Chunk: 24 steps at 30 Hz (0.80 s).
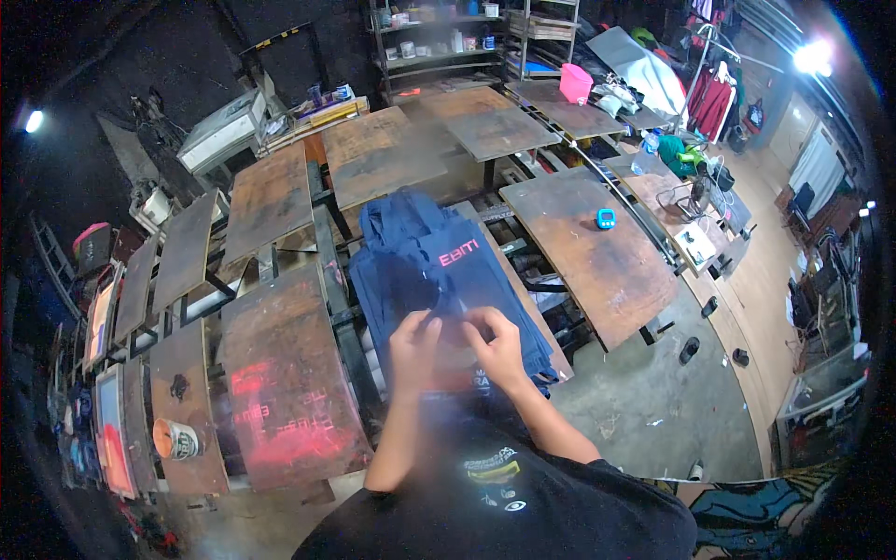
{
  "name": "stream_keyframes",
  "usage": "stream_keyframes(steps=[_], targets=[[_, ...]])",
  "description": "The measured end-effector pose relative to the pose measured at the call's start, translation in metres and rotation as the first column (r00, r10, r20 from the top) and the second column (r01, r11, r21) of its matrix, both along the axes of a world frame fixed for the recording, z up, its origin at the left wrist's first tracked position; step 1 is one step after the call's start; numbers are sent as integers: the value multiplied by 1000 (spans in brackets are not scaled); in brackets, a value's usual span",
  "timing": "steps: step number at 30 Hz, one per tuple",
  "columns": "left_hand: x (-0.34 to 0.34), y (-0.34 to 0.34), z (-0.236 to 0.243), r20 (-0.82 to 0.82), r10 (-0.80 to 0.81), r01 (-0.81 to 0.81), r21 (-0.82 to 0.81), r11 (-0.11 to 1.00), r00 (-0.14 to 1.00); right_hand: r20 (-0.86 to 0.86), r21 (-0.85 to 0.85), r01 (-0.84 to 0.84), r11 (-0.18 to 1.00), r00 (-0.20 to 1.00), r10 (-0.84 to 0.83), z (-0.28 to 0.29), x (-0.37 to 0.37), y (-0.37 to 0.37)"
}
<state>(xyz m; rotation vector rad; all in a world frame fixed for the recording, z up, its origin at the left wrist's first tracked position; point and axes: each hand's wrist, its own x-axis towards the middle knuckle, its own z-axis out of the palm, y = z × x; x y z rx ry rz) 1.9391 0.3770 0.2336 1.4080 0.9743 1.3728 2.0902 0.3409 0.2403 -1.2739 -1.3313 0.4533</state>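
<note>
A pile of navy blue shirts point(476, 289) with pink print lies on a board right in front of me. Above its near part, my left hand point(413, 343) has its fingers drawn together toward the thumb. My right hand point(495, 343) faces it a short distance away, fingers curled in a pinch. Whatever sits between the fingertips is too small and blurred to name. The pile's near edge is partly covered by my hands and a hazy patch in the picture.
Brown printing boards point(378, 154) on metal frames stand in rows around me. One at the left is smeared with pink ink point(285, 411). A tub point(175, 439) rests on another board, a blue timer point(606, 219) on one at the right. Shelves point(439, 56) stand behind.
</note>
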Motion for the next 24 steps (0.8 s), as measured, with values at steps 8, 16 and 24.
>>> stream_keyframes(steps=[8, 16, 24], targets=[[3, -6, 3, 31, -33, 34, -16, 999, 999, 107, 182, 133, 974, 982, -154, 20, -1, -4], [5, -13, 23, -212, -38, 70, 149, 986, 977, 184, 238, 96, 966, 973, -142, 26, -1, -5], [7, -13, 17, -169, 57, -28, 172, 985, 984, 143, 166, 75, 983, 985, -99, 23, 0, -8]])
